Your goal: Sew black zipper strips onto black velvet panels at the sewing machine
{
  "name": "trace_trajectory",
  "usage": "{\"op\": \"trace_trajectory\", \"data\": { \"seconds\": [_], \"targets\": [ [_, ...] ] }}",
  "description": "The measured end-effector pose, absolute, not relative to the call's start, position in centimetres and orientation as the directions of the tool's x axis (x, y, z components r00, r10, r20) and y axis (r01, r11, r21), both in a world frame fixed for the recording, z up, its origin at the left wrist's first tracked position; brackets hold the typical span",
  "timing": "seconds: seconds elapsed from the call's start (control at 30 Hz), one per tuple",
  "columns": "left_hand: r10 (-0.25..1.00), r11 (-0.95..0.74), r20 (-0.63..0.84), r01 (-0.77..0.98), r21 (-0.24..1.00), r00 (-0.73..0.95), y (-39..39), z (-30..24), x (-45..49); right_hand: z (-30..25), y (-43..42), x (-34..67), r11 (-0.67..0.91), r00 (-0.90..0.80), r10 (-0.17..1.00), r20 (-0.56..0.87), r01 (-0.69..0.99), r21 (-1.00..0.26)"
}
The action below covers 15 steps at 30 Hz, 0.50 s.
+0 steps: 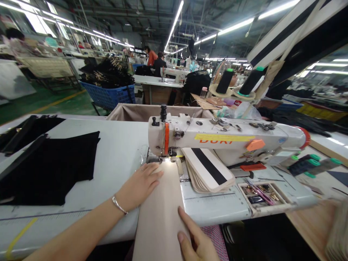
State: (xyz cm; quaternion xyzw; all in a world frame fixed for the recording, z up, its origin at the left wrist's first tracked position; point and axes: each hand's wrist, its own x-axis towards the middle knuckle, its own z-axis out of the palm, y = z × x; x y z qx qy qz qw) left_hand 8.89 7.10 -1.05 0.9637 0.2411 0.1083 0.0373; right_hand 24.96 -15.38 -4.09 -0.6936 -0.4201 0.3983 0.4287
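Sewing workshop (large hall): sewing machine [228, 132], thread spools [225, 81], loaded blue basket [108, 95], strip lights [236, 26].

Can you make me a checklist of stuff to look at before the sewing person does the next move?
1. Left hand on the beige strip: ok, it lies spread on top.
2. Right hand on the strip: ok, it is at the right edge, nearer the person.
3. Left fingertips well away from the lit spot under the sewing machine's head: not ok, they are close to it.
4. Needle up or down: cannot tell, too small to see.
5. Striped pieces off the strip: ok, stacked to its right.
6. Black cloth off the strip: ok, apart on the left.
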Motion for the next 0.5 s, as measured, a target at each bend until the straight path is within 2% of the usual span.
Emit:
{"op": "trace_trajectory", "data": {
  "seconds": [0.27, 0.5],
  "targets": [
    [0.481, -0.877, 0.246, 0.457, 0.151, 0.842, 8.8, -2.7, 9.1, -4.0, -14.1, 24.5, -0.266, 0.383, 0.909, -0.163, 0.234, -0.935],
    [0.479, -0.878, 0.29, 0.447, 0.174, 0.828, 9.4, -3.5, 9.1, -4.2, -13.7, 24.7, -0.236, 0.375, 0.921, -0.107, 0.317, -0.918]
  ]
}}
